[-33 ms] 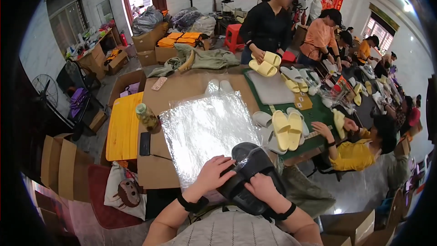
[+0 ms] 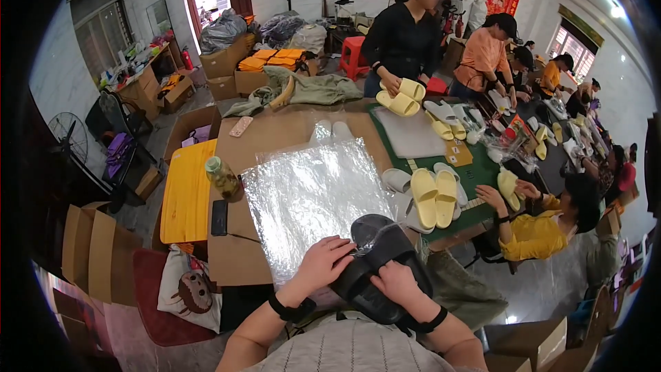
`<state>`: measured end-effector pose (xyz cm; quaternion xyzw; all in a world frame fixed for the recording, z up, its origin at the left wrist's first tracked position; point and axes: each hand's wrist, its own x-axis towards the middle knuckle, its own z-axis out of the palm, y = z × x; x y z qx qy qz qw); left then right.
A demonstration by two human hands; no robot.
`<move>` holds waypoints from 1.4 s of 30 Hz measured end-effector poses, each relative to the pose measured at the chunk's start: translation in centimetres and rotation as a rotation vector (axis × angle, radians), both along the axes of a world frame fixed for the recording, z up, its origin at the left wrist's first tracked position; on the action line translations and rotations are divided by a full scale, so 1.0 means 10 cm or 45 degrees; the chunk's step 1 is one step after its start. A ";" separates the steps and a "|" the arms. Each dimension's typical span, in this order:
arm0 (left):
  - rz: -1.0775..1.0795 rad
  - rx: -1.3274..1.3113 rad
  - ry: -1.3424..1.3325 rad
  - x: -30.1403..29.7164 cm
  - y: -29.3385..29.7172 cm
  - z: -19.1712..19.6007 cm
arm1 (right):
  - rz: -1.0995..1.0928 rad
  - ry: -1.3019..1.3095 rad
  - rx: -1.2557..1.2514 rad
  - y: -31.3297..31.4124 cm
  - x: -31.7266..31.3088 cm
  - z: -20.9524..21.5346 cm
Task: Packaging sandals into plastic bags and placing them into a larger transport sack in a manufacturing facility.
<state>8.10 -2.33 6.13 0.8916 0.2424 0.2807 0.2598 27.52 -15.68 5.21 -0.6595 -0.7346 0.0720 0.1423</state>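
A pair of black slide slippers (image 2: 377, 229), pressed together, is held over the table's near edge, close to my body. My left hand (image 2: 322, 269) grips their left side, fingers stretched along the edge and thumb near a shiny strip of clear film on the upper. Closed around the near part of the pair is my right hand (image 2: 399, 284), its fingers partly hidden. Just beyond the slippers lies a stack of clear, glossy plastic bags (image 2: 310, 196). A pair of pale yellow slippers (image 2: 435, 196) rests to the right of it, with grey ones beside them.
Left of the bags stand a bottle (image 2: 222, 178) and a dark phone (image 2: 219, 217) with a cable. A yellow stack (image 2: 187, 191) borders the cardboard-topped table. On the right, a seated person in yellow (image 2: 544, 231) handles a slipper; another person (image 2: 406, 34) stands across the table.
The seated person in yellow has turned and lowered the pale slipper slightly, and that person's hands have shifted. My hands and the black slippers stay almost in place.
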 end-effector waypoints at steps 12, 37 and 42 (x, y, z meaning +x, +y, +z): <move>-0.141 0.197 -0.255 0.10 -0.21 0.24 | -0.171 0.249 0.201 0.19 -0.10 -0.13; 0.469 -0.069 -0.310 -0.44 0.02 0.13 | 0.236 0.694 0.182 -0.04 -0.05 -0.01; 0.617 -0.074 -0.111 -0.53 0.26 -0.29 | -0.052 1.524 -0.197 -0.39 0.21 0.83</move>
